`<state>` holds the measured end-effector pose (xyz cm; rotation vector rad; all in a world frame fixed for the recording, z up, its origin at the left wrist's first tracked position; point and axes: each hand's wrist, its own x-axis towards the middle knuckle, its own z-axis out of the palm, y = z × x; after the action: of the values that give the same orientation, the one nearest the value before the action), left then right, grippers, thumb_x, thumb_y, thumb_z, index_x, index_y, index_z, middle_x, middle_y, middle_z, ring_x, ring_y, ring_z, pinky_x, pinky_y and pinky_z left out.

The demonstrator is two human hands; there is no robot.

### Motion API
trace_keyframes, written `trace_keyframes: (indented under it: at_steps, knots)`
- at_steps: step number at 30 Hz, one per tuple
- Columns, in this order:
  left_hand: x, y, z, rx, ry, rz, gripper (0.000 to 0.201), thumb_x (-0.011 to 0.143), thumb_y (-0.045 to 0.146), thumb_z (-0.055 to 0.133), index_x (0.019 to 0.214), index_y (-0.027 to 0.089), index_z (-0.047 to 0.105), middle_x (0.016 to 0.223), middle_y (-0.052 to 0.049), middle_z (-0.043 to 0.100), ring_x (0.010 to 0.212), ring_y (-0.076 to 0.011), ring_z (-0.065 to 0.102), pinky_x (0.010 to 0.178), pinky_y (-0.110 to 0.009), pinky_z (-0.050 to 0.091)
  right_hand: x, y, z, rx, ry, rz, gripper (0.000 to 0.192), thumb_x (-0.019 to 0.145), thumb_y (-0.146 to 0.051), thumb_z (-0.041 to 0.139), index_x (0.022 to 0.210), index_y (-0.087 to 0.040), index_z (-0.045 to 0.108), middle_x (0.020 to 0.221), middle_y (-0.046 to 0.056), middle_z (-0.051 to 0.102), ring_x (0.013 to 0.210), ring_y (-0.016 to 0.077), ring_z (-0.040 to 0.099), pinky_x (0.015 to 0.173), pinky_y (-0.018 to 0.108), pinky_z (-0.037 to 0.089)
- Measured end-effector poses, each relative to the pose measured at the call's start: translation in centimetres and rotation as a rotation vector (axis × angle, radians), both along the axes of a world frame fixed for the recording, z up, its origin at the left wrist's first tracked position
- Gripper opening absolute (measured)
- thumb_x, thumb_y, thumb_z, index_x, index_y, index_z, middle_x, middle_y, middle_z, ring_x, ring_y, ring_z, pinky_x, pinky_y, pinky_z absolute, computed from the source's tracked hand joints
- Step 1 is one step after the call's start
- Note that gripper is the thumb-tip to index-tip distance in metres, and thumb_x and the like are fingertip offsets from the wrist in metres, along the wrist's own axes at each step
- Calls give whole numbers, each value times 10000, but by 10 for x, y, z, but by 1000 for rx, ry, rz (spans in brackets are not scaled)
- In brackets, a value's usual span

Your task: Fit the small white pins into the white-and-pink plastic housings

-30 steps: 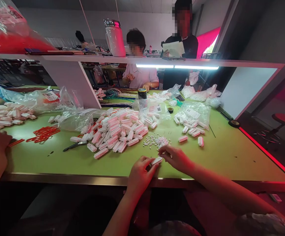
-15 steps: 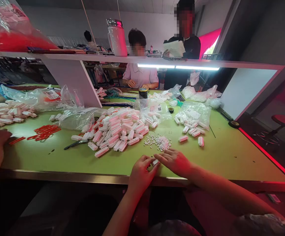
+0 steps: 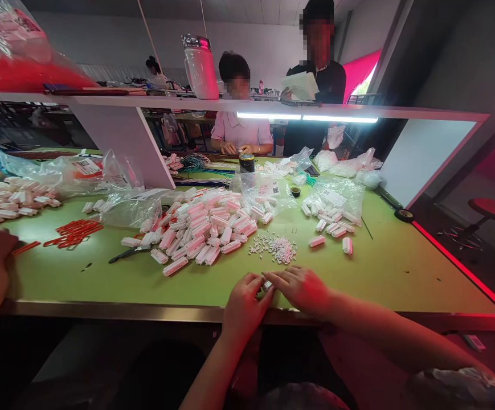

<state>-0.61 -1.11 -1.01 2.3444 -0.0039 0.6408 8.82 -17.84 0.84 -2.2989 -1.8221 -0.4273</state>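
Green counter (image 3: 379,267) near its front edge is where the left hand (image 3: 242,304) and right hand (image 3: 302,287) pinch one small white block (image 3: 266,284) in closed fingers, and a slip could knock it off or scatter the tiny white bits (image 3: 275,248) just behind.

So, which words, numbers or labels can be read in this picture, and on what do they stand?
None can be read.
White label with a QR code on the clear bag: print too small.
Label on the bag at left: blurred.
Label on the bag of small white parts: blurred.
Label on the red bag on the shelf: blurred.
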Motion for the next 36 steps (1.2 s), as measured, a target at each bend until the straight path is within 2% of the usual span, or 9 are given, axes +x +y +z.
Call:
trace_keyframes:
  at_steps: [4, 8, 12, 19, 27, 29, 32, 34, 36]
  knots:
    - [-1, 0, -1, -50, -3, 0, 172, 931, 318, 605, 931, 196, 727, 842, -33, 671, 782, -179, 653, 723, -284, 509, 13, -2, -2, 143, 255, -99, 339, 960, -178, 536, 1288, -203, 621, 1088, 79, 748, 848, 183, 701, 737, 270, 501]
    - [-1, 0, -3, -61, 12, 17, 196, 921, 344, 630, 1030, 225, 742, 918, -40, 682, 824, -185, 663, 731, -283, 522, 55, -10, 7, 304, 381, -367, 174, 970, -184, 541, 1016, -179, 710, 1010, 82, 735, 891, 185, 682, 784, 264, 492]
    - [0, 0, -5, -50, 17, 24, 195, 913, 322, 637, 1047, 228, 743, 938, -43, 685, 840, -190, 664, 757, -292, 531, 86, -19, 10, 170, 393, -552, 126, 935, -140, 585, 922, -151, 709, 934, 82, 722, 864, 191, 652, 782, 273, 462]
    - [0, 0, -5, -58, 18, 22, 196, 915, 322, 633, 1054, 237, 742, 940, -39, 685, 834, -184, 664, 745, -290, 536, 89, -17, 7, 48, 392, -606, 131, 930, -150, 586, 929, -162, 716, 962, 77, 706, 869, 180, 634, 752, 256, 426]
    - [0, 0, -1, -48, 17, 21, 185, 921, 336, 626, 1018, 228, 742, 887, -33, 678, 780, -175, 646, 735, -288, 522, 94, -20, 6, 100, 438, -573, 102, 914, -136, 591, 905, -167, 688, 949, 62, 701, 886, 180, 627, 783, 265, 436]
    - [0, 0, -1, -51, 15, 27, 183, 921, 338, 625, 1013, 233, 744, 889, -33, 678, 786, -178, 647, 739, -289, 517, 85, -17, 6, 200, 438, -482, 117, 937, -148, 559, 891, -174, 663, 925, 55, 681, 869, 173, 619, 785, 270, 447]
    - [0, 0, -2, -53, 10, 23, 186, 925, 344, 620, 1017, 241, 745, 887, -34, 679, 793, -181, 649, 746, -290, 511, 61, -8, 8, 319, 452, -256, 151, 982, -178, 512, 897, -184, 637, 914, 51, 654, 856, 166, 617, 786, 275, 469]
    - [1, 0, -2, -55, 13, 21, 192, 930, 347, 615, 1021, 235, 743, 878, -35, 677, 795, -183, 651, 752, -295, 509, 45, -1, 8, 298, 439, -146, 162, 1004, -188, 488, 934, -186, 634, 940, 56, 652, 877, 168, 625, 791, 275, 477]
    - [1, 0, -3, -58, 23, 21, 202, 933, 352, 610, 1022, 224, 739, 875, -38, 676, 802, -186, 653, 754, -299, 510, 33, 3, 8, 234, 390, -108, 171, 1017, -200, 474, 964, -188, 636, 968, 59, 654, 872, 166, 631, 772, 271, 478]
